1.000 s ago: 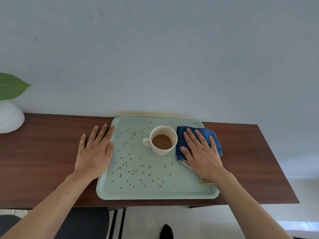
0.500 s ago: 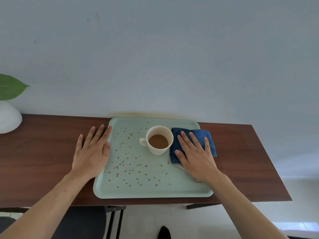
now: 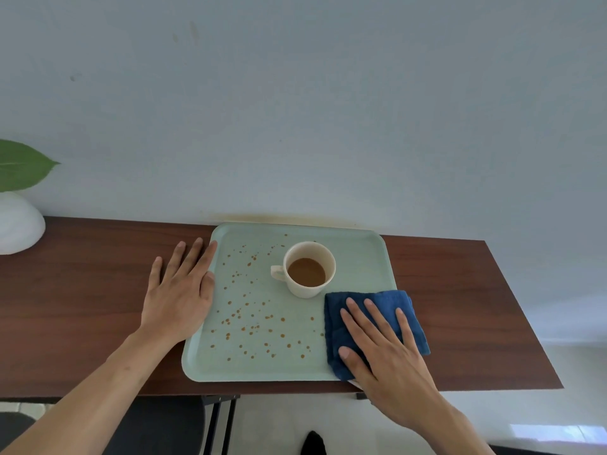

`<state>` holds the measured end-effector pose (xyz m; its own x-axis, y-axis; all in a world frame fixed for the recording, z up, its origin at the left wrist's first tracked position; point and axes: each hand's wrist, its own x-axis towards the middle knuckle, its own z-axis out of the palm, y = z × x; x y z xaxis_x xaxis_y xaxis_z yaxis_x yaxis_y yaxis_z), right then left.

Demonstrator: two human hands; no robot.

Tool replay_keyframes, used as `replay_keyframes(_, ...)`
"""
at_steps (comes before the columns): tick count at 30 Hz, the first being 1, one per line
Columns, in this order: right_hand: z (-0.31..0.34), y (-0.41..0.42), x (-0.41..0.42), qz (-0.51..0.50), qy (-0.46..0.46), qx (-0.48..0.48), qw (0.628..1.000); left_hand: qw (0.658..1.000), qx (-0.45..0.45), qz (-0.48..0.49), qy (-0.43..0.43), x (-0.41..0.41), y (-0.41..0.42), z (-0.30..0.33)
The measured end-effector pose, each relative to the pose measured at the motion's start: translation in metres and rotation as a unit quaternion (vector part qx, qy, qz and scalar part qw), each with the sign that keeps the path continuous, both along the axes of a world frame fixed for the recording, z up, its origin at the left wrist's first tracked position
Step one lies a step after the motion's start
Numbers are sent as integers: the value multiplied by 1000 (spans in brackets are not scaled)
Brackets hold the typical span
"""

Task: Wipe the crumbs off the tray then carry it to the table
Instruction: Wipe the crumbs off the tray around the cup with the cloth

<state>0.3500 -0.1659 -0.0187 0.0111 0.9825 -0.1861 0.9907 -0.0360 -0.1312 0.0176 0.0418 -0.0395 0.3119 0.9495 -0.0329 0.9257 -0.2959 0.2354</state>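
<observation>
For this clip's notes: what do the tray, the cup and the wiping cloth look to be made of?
Tray: probably plastic or melamine, pale green and matte, with a smooth moulded rim and rounded corners.
Cup: likely glazed ceramic, cream, with a thick wall and a soft sheen.
Cloth: blue woven or terry fabric, folded, with a fuzzy texture and soft edges, pressed flat under the right hand.

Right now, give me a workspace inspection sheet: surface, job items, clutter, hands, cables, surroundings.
Surface: dark wooden counter against a pale wall.
Job's things: pale green tray with crumbs scattered over its left and middle; blue cloth on its right near corner.
Clutter: cup of brown drink on the tray.
Hands: left hand flat at the tray's left edge; right hand pressing the cloth.
Cables: nothing seen.
Surroundings: white vase with leaf far left.
</observation>
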Motion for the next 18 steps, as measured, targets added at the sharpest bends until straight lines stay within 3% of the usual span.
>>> replay_keyframes(18,1,116,27,-40,-39,10,998,1000,-9,-18,12,0,14,0)
